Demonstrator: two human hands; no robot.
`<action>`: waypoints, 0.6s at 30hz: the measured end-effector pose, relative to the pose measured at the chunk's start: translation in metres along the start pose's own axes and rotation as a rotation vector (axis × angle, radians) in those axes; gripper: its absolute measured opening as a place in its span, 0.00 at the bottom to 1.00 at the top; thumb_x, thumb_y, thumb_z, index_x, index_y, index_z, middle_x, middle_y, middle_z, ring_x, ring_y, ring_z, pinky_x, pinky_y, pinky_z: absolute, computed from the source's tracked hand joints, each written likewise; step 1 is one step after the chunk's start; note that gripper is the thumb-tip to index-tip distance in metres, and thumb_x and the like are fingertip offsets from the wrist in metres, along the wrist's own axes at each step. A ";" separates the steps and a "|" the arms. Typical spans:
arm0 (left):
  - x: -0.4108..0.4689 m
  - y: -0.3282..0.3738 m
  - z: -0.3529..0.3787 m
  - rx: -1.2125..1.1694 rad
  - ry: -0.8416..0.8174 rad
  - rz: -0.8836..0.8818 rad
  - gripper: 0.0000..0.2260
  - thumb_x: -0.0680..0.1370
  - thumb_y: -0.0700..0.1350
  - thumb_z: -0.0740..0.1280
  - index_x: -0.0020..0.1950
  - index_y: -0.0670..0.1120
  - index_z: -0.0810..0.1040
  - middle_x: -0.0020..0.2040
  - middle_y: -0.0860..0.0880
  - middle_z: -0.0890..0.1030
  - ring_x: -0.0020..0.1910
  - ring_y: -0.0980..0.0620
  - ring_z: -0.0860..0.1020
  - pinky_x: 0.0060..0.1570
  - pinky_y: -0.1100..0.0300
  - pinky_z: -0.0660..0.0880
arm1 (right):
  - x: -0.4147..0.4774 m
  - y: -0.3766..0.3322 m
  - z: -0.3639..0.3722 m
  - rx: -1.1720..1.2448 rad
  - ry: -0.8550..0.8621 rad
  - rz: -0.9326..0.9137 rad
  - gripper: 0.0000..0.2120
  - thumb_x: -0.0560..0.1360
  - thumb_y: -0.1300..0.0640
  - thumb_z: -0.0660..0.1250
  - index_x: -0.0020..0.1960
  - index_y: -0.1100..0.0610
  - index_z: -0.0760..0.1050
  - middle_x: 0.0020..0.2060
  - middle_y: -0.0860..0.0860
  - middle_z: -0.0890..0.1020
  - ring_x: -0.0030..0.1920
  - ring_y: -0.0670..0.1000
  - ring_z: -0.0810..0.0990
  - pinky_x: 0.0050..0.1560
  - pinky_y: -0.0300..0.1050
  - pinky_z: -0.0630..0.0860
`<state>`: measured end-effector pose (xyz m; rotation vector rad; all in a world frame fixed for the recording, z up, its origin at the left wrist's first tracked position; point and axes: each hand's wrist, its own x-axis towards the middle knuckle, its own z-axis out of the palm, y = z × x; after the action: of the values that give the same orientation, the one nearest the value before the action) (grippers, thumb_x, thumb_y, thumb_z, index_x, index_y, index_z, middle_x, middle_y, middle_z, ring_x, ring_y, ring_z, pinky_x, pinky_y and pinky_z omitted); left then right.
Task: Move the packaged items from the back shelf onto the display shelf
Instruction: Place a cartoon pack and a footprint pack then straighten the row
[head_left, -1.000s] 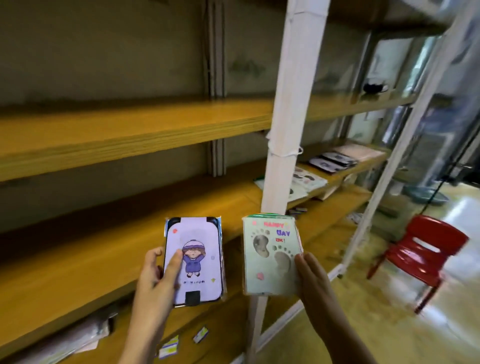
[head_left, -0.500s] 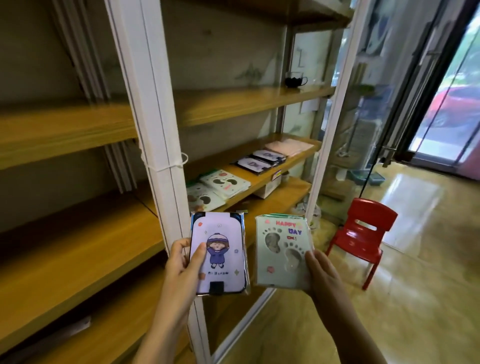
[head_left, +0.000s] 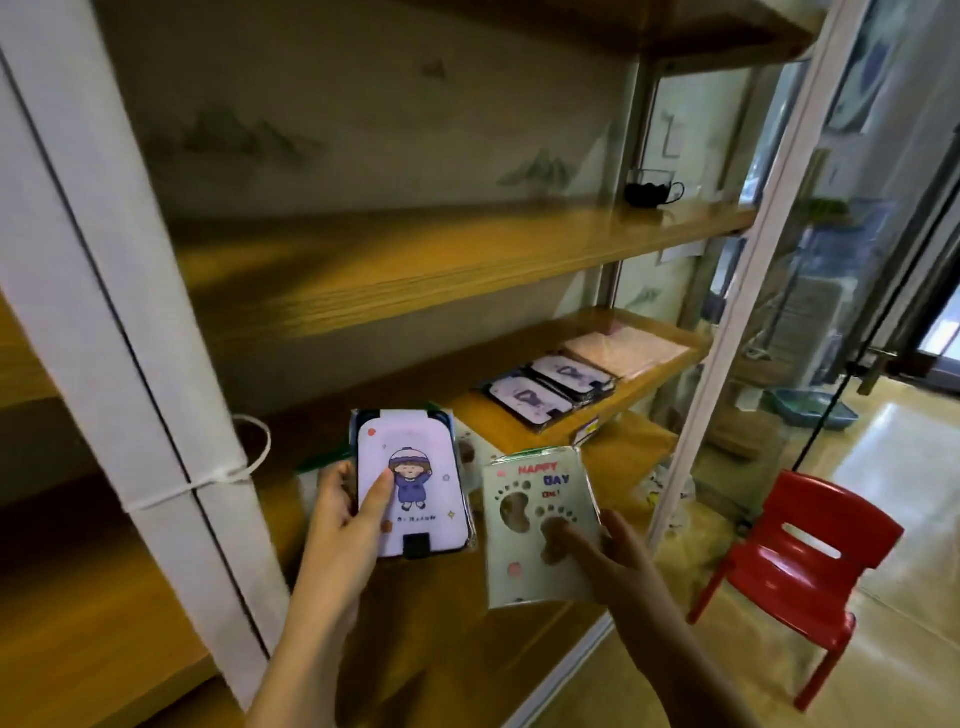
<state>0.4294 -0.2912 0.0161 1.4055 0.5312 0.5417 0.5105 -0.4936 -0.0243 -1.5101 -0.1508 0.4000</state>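
Observation:
My left hand grips a lilac packaged item printed with a cartoon child in a purple coat; my thumb lies across its face. My right hand holds a pale green packaged item with footprint shapes and "HAPPY DAY" lettering, tilted slightly. Both packages hover in front of the middle wooden display shelf. On that shelf lie two matching lilac packages and a pink flat pack. More green packages are mostly hidden behind the held lilac one.
A white shelf post with a zip tie stands at left, a second white post at right. A dark cup sits on the upper shelf. A red plastic chair stands on the shiny floor at right.
The view has swung right and closer along the shelving. Both hands carried their packages toward the stocked end of the middle shelf; the green package now tilts and sits lower.

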 end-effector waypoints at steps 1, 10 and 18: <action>0.011 0.001 0.005 0.005 0.012 0.003 0.06 0.77 0.46 0.63 0.45 0.56 0.68 0.46 0.52 0.80 0.46 0.51 0.81 0.40 0.57 0.78 | 0.015 -0.003 0.001 0.010 -0.020 0.005 0.13 0.74 0.59 0.66 0.58 0.57 0.71 0.49 0.56 0.82 0.43 0.52 0.84 0.38 0.45 0.82; 0.048 0.012 0.031 0.028 0.247 0.025 0.10 0.77 0.45 0.62 0.56 0.53 0.64 0.44 0.52 0.72 0.37 0.56 0.74 0.39 0.57 0.70 | 0.128 -0.030 0.049 -0.215 -0.223 0.015 0.14 0.77 0.58 0.62 0.62 0.54 0.67 0.52 0.51 0.80 0.46 0.47 0.81 0.35 0.36 0.78; 0.071 -0.002 0.060 -0.002 0.409 -0.011 0.20 0.77 0.44 0.63 0.68 0.45 0.64 0.57 0.47 0.73 0.51 0.47 0.73 0.49 0.55 0.70 | 0.185 -0.039 0.041 -0.494 -0.474 -0.029 0.27 0.78 0.56 0.62 0.74 0.56 0.58 0.71 0.51 0.67 0.69 0.50 0.68 0.67 0.46 0.68</action>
<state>0.5219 -0.2917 0.0179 1.2929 0.8641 0.8277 0.6738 -0.3912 -0.0102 -1.8685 -0.6847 0.7321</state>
